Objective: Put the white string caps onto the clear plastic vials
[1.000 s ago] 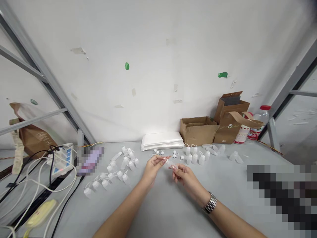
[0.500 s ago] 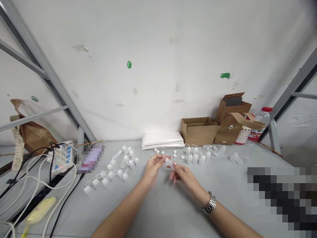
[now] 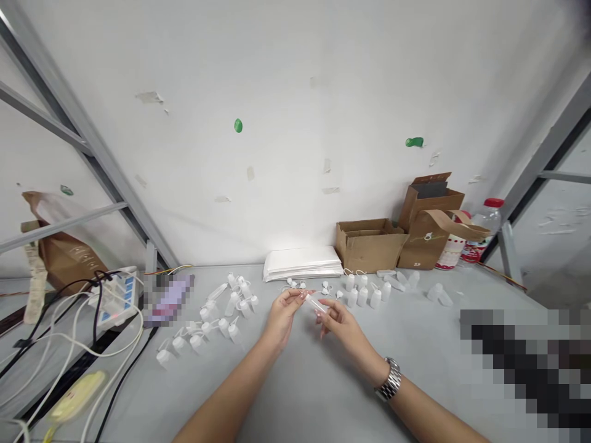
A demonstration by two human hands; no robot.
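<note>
Between my two hands, just above the grey table (image 3: 305, 394), is a small translucent plastic bottle (image 3: 316, 303), lying tilted. My left hand (image 3: 285, 311) pinches its upper left end, where the fingertips hide the detail. At the lower right end, the fingers of my right hand (image 3: 339, 320) close round the bottle's body. Beyond my hands lie several small white caps with loops (image 3: 325, 287). A group of small capped bottles (image 3: 363, 295) stands to the right of them. More such bottles (image 3: 224, 326) stand and lie in rows to the left.
A stack of white paper (image 3: 302, 263) and an open cardboard box (image 3: 370, 246) stand against the wall. Right of them are a brown paper bag (image 3: 422, 246) and a red-capped jar (image 3: 488, 224). Loose translucent pieces (image 3: 439, 294) lie at right. Cables surround a power strip (image 3: 120, 298) at left.
The bottle has turned and shows more of its length. My right hand has shifted its fingers along its lower end, while my left hand keeps its pinch. The view has shifted slightly.
</note>
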